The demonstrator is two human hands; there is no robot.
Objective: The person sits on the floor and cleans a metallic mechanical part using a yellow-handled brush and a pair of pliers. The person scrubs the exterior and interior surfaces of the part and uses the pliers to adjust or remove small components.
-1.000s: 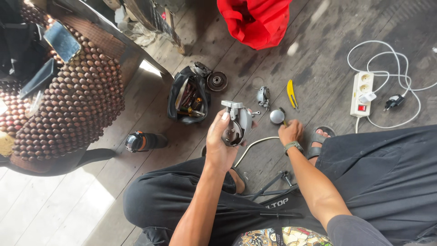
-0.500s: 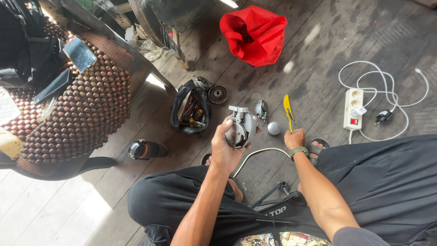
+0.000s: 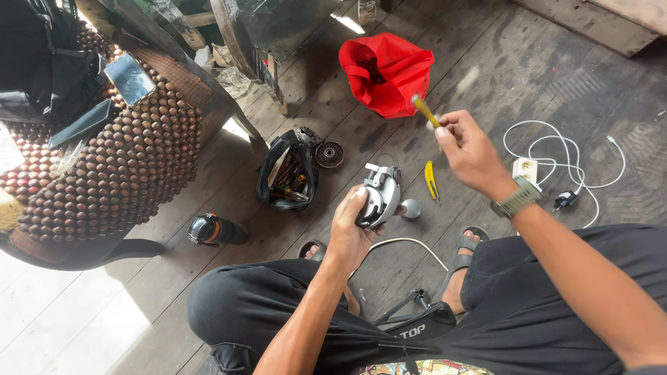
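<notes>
My left hand (image 3: 351, 226) grips a silver metal tool housing (image 3: 379, 198), held above my knees. Raised in front of the red bag, my right hand (image 3: 469, 149) pinches a thin yellow-handled tool (image 3: 425, 111); a watch sits on that wrist. A second yellow tool (image 3: 431, 179) and a small round grey part (image 3: 410, 208) lie on the wooden floor just beyond the housing. A white cable runs from under the housing toward my lap.
An open black tool pouch (image 3: 285, 173) and a round disc part (image 3: 329, 154) lie on the planks. A red bag (image 3: 385, 69) sits farther off, a white power strip (image 3: 526, 169) with cables at right, a bottle (image 3: 215, 230) at left, and a beaded seat (image 3: 104, 167) with phones.
My right hand has risen from the floor, lifting a yellow-handled tool up in front of the red bag. My left hand has kept its hold on the metal housing.
</notes>
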